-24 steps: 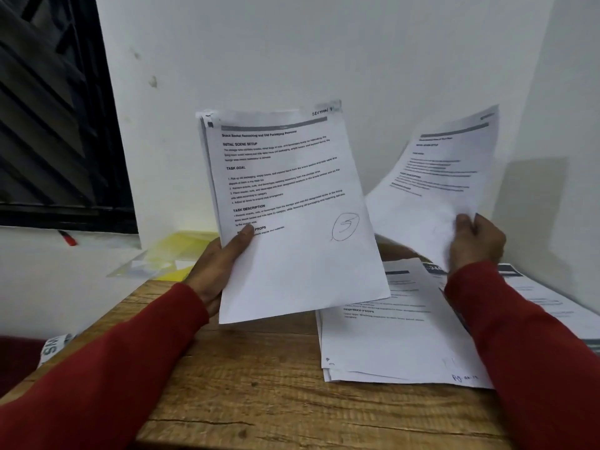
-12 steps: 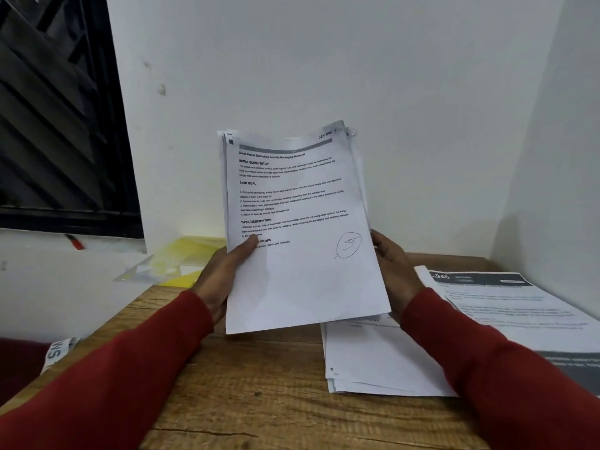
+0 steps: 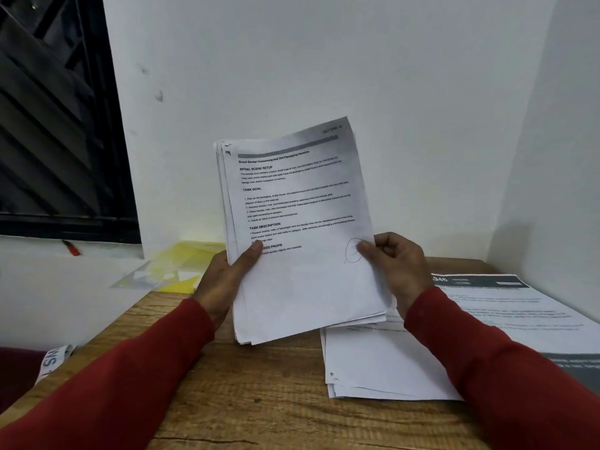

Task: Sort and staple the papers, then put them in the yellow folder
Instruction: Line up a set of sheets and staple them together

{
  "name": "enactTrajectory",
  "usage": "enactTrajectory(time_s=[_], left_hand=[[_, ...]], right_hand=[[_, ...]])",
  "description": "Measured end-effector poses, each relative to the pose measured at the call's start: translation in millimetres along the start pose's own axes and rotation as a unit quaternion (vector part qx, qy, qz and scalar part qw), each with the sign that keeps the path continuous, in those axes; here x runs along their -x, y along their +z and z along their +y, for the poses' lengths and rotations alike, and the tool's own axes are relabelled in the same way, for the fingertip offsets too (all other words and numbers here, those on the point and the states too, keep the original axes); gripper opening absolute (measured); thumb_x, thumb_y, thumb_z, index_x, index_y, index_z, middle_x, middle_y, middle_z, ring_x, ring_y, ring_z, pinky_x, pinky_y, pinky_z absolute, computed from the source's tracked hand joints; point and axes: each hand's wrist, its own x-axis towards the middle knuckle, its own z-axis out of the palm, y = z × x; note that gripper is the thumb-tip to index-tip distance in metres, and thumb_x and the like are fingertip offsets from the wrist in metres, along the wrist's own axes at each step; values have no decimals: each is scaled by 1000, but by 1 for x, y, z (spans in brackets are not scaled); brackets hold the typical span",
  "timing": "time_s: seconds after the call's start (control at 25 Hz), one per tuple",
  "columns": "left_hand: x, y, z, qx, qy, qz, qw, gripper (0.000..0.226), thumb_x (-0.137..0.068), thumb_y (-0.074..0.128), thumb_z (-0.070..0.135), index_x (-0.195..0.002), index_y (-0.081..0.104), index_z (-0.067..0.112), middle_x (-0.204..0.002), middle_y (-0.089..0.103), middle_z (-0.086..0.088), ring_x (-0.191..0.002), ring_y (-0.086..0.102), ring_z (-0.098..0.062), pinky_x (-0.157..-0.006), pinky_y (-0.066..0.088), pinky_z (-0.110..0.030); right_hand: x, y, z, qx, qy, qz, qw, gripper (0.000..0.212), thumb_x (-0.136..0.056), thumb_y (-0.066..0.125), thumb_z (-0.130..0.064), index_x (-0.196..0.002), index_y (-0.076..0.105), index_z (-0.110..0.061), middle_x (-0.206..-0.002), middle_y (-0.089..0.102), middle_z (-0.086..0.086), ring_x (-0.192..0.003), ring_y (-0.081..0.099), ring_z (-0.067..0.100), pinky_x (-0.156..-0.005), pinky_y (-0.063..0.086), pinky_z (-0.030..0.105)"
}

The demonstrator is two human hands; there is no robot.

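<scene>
A stack of printed white sheets (image 3: 302, 241) stands upright above the wooden table (image 3: 266, 401), held between both hands. My left hand (image 3: 227, 277) grips its left edge, thumb on the front page. My right hand (image 3: 396, 267) pinches the right edge beside a pen-circled number. A second pile of papers (image 3: 373, 365) lies flat on the table under my right forearm. The yellow folder (image 3: 185, 264) lies at the table's far left corner, partly hidden behind my left hand. No stapler is in view.
A printed sheet with a dark header (image 3: 519, 313) lies at the table's right edge against the white wall. A red pen (image 3: 71, 248) rests on the white ledge under the dark window. A printed strip (image 3: 55, 358) hangs off the left side.
My right hand brought its loose sheet from the right to the stack in my left hand. That hand has since shifted to pinch the stack's right edge, and the stack sits lower and more upright.
</scene>
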Motion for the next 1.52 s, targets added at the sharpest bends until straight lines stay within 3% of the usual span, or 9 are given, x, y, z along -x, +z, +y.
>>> enactTrajectory(time_s=[0.12,0.24,0.48,0.6,0.72,0.84,1.08,1.32,1.52], left_hand=[[0,-1,-1,8,16,-19,1000,55,-76,76,47,-118,68,12,-114,74,-7,-104,72,-26,-83,60,-38],[-1,1,-3,10,23,-6,1000,46,-78,71,41,-113,68,12,-110,75,-7,-102,72,-26,-83,61,-37],[-3,-1,-1,41,35,13,998,44,-74,74,39,-108,69,11,-106,76,-10,-88,74,-22,-70,61,-32],[-1,0,2,56,46,15,997,50,-66,78,45,-106,72,15,-106,76,-8,-89,74,-22,-70,61,-31],[-1,-2,3,66,52,4,996,54,-62,83,48,-106,74,17,-110,75,-8,-94,74,-23,-72,61,-32],[0,0,6,74,47,1,996,36,-70,72,39,-101,77,21,-110,75,-7,-93,74,-22,-72,61,-32],[3,2,8,64,43,0,997,34,-70,71,38,-98,77,19,-108,76,-7,-90,74,-22,-69,60,-31],[1,-2,19,104,102,-11,989,26,-85,58,29,-104,74,23,-105,76,1,-93,72,-16,-78,61,-32],[-1,-2,18,83,56,15,995,25,-86,61,30,-106,69,17,-100,77,0,-83,74,-14,-68,60,-28]], right_hand=[[-1,-2,0,-5,-1,2,1000,11,-88,72,-12,-78,71,-13,-77,73,7,-70,65,20,-73,55,35],[-7,-6,-3,2,-25,18,1000,12,-90,70,-15,-78,72,-16,-72,73,-3,-66,64,11,-68,54,26],[-52,-90,-1,148,-66,331,930,28,-89,65,-29,-104,72,-6,-87,65,8,-83,56,17,-88,50,36],[-55,-126,3,208,-48,403,890,40,-87,56,-34,-97,68,3,-83,53,11,-81,50,20,-88,47,40],[-54,-121,6,210,-40,375,902,32,-91,60,-22,-106,69,3,-95,65,24,-91,61,28,-88,45,33],[-51,-87,12,207,-35,250,945,28,-90,64,-13,-115,71,-2,-96,71,13,-86,63,22,-81,48,29],[-29,-26,10,13,6,56,998,16,-90,67,-4,-104,72,-8,-98,74,14,-83,68,26,-84,57,38],[-36,-33,29,103,38,101,989,16,-87,71,-9,-102,76,-4,-96,75,13,-94,71,34,-92,56,52],[-25,-22,25,23,35,38,998,26,-90,67,-4,-116,69,0,-102,73,17,-86,69,27,-86,59,39]])
